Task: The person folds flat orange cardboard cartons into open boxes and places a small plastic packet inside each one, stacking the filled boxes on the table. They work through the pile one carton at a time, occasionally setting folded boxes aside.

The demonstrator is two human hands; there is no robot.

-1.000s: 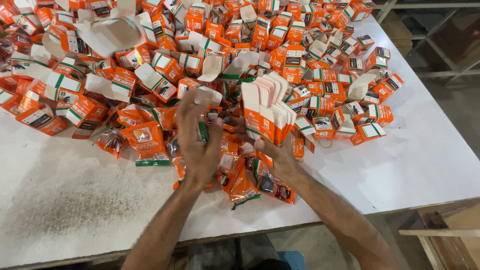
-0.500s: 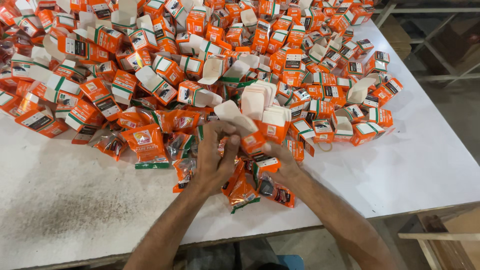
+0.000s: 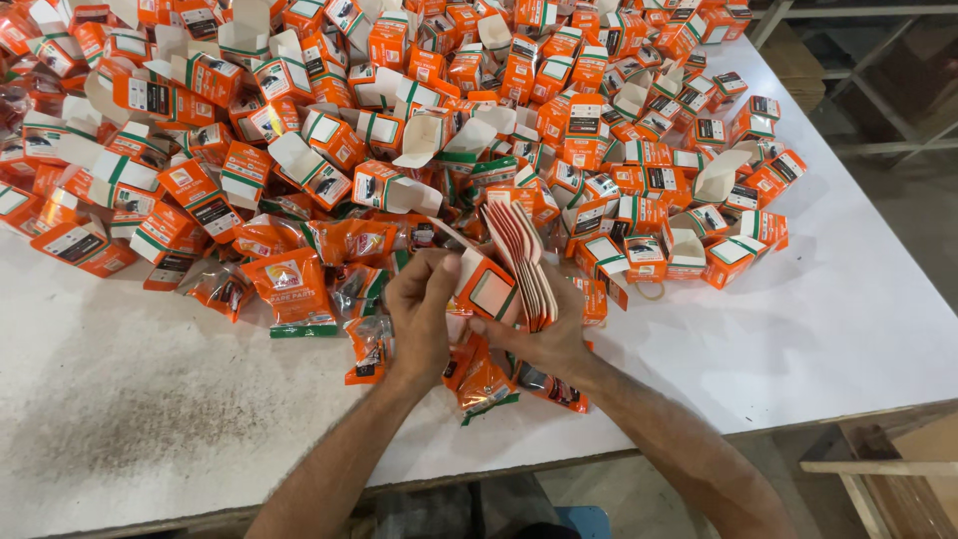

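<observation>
Where glossy orange cardboard cartons (image 3: pixel 329 170) heap toward the table's (image 3: pixel 848 329) far edge: right hand (image 3: pixel 544 334) grasping flattened cartons (image 3: pixel 519 265), left hand (image 3: pixel 424 309) pinching, seemingly, the front one.

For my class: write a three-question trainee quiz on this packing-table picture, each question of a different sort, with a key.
1. True or false: the right hand holds a stack of flat cartons.
2. What lies on the white table just under both hands? A) orange sachets B) scissors C) bottles
3. Fill in: the left hand grips one orange ____.

Key: 1 true; 2 A; 3 carton.
</observation>
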